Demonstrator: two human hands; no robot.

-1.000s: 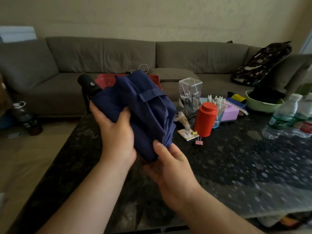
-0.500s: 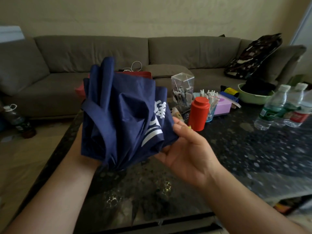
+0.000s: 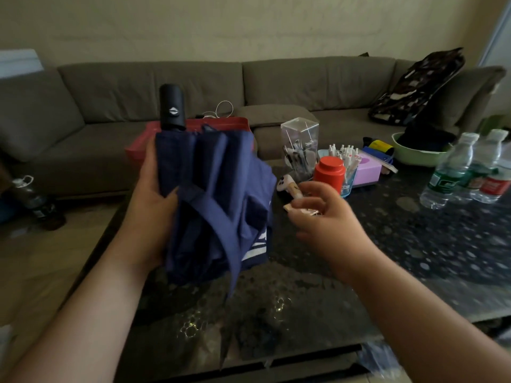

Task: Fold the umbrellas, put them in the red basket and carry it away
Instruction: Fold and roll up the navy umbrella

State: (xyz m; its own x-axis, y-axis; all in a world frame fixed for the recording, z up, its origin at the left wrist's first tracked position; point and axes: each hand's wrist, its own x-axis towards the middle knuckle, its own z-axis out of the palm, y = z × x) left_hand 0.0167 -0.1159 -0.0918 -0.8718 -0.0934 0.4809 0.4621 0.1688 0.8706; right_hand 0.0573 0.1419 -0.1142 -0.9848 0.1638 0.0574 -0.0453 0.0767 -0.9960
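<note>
Your left hand (image 3: 150, 200) grips the navy umbrella (image 3: 213, 200) around its bunched canopy, fingers wrapped behind the cloth and thumb pressed on the near side. You hold it upright above the near left part of the dark speckled table (image 3: 401, 244), its black handle (image 3: 172, 107) pointing up at the far end. The folds hang loose and uneven, and the closing strap (image 3: 218, 225) dangles free across the front, its tip trailing down towards the table. White print shows on the lower right of the cloth.

Your right hand (image 3: 323, 214) is off the umbrella, just to its right, fingers loosely curled and holding nothing; it is blurred.

The red basket (image 3: 221, 124) sits behind the umbrella at the far left edge of the table, mostly hidden by the cloth, in front of the grey sofa (image 3: 304, 84).

To the right stand a clear pen holder (image 3: 300, 146), a red canister (image 3: 329, 172), a pink box (image 3: 366, 171), a green bowl (image 3: 414, 158) and water bottles (image 3: 453, 172).
</note>
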